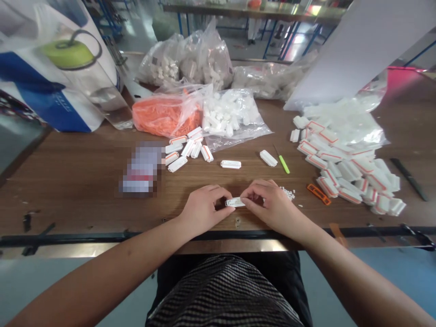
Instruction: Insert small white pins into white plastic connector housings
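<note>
Between my two hands, near the table's front edge, lies a small white plastic case part (235, 202) with rows of tiny marks or pegs on its upper face. My left hand (206, 206) pinches its left end between thumb and forefinger. The fingertips of my right hand (265, 202) close on its right end and hide that end; whether they also hold a tiny piece cannot be made out. Tiny white pieces (289, 193) are scattered just beyond my right hand. Farther off lie two white case parts, one in the middle (230, 164) and one to its right (268, 158).
A green-handled pick (284, 164), an orange frame (319, 194) and a heap of white cases with orange strips (347, 175) lie at right, a black tool (408, 178) beyond. Bags of orange parts (166, 113) and white parts (228, 113) stand behind. A bottle (91, 81) is left.
</note>
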The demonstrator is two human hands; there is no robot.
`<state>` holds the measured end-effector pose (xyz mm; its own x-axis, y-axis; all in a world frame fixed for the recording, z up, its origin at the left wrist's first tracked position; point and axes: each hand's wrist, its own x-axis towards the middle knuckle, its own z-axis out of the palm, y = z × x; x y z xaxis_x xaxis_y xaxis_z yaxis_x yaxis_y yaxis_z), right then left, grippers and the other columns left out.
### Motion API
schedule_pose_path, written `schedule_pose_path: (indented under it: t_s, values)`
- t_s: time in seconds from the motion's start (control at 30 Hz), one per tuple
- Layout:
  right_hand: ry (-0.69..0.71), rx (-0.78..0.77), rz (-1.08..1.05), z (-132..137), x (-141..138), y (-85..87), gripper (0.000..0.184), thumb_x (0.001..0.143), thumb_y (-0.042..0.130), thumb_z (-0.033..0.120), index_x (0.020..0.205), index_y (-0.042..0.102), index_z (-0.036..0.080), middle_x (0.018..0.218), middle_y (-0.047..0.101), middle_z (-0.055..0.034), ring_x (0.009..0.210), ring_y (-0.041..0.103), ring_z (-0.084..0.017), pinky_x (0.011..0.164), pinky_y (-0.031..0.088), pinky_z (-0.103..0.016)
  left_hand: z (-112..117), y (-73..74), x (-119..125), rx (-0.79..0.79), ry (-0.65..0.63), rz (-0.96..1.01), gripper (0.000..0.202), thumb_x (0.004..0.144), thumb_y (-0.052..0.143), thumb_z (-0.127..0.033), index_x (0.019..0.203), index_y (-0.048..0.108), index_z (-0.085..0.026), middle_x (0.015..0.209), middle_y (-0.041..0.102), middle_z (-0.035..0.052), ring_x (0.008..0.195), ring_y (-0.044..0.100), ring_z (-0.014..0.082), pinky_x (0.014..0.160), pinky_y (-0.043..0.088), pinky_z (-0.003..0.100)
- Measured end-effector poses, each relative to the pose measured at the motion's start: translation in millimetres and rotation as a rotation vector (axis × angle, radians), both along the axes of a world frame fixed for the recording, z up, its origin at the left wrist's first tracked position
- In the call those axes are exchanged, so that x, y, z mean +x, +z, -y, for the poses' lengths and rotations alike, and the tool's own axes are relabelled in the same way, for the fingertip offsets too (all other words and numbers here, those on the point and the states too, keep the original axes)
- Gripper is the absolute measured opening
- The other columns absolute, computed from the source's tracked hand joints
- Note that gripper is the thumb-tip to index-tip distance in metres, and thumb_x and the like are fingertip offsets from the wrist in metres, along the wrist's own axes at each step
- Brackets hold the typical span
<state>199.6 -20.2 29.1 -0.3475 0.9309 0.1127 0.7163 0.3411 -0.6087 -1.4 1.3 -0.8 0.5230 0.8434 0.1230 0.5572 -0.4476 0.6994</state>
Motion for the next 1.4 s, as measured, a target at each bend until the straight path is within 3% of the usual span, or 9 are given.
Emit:
schedule_pose_path:
  t_s: [0.5,0.87,1.1,1.23,1.4]
  values:
    - [0.098,0.156,0.146,-0.3,1.4,-3.9,0.018,0.092,0.055,0.023,0.08,0.068,0.021,0.074,0.066,-0.002,0.074,0.058,-0.018,0.075,0.037,-0.036,0.1,-2.3,-0.3,-0.006,-0.005,0.002,0.01,0.078,0.074,-0.023,0.086,0.069,-0.021,0.072,0.062,-0.0036,0.063,0.053,0.0126,0.066,0.043,0.027]
    - [0.04,0.149,0.049,-3.2,-2.9,-10.4,0.014,0.086,0.061,0.018,0.073,0.067,0.022,0.068,0.064,0.001,0.069,0.059,-0.014,0.074,0.039,-0.033,0.0,-2.1,0.2,0.001,0.004,-0.008,0.009,0.079,0.073,-0.025,0.086,0.069,-0.021,0.071,0.061,-0.0034,0.063,0.053,0.0122,0.066,0.043,0.026]
    - [0.108,0.147,0.103,-2.6,0.3,-3.4,0.016,0.089,0.059,0.02,0.08,0.072,0.021,0.068,0.066,0.0003,0.068,0.058,-0.015,0.073,0.038,-0.034,0.1,-2.4,0.6,-0.014,0.006,-0.003,0.008,0.079,0.073,-0.024,0.086,0.069,-0.021,0.072,0.062,-0.0038,0.063,0.052,0.0121,0.067,0.044,0.026]
    - [0.086,0.224,0.102,2.3,5.9,-1.4,0.015,0.089,0.059,0.021,0.088,0.074,0.022,0.071,0.067,-0.0003,0.071,0.058,-0.016,0.073,0.037,-0.034,0.1,-2.4,0.4,-0.014,0.0,-0.001,0.01,0.078,0.074,-0.023,0.086,0.07,-0.021,0.073,0.062,-0.0039,0.063,0.052,0.012,0.068,0.044,0.026]
    - [0.102,0.418,0.315,11.8,-6.3,-4.4,0.021,0.089,0.056,0.02,0.075,0.072,0.019,0.068,0.065,-0.0022,0.067,0.055,-0.017,0.072,0.035,-0.036,-0.4,-2.8,0.1,0.008,0.001,-0.01,0.011,0.078,0.075,-0.024,0.086,0.069,-0.021,0.072,0.062,-0.0038,0.063,0.053,0.0122,0.068,0.044,0.026]
